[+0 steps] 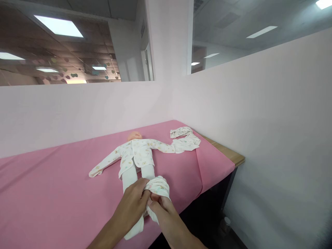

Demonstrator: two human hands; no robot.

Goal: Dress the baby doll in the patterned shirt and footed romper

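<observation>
A baby doll (134, 136) lies on its back on a pink cover (77, 180), dressed in a white patterned jacket (141, 155) and white leggings (129, 174). Around the end of one of its legs is a bunched white patterned baby garment (158, 186). My left hand (135, 195) is closed on the garment's near-left edge. From the right, my right hand (166, 211) is closed at its opening, with the fingertips partly hidden in the cloth. Something skin-coloured shows between my hands, perhaps the doll's foot.
Another white patterned baby garment (185, 140) lies crumpled by the doll's sleeve. The wooden table corner (233, 157) shows beyond the cover at right. White walls (272, 114) with windows rise behind and to the right. A dark gap lies below the table edge.
</observation>
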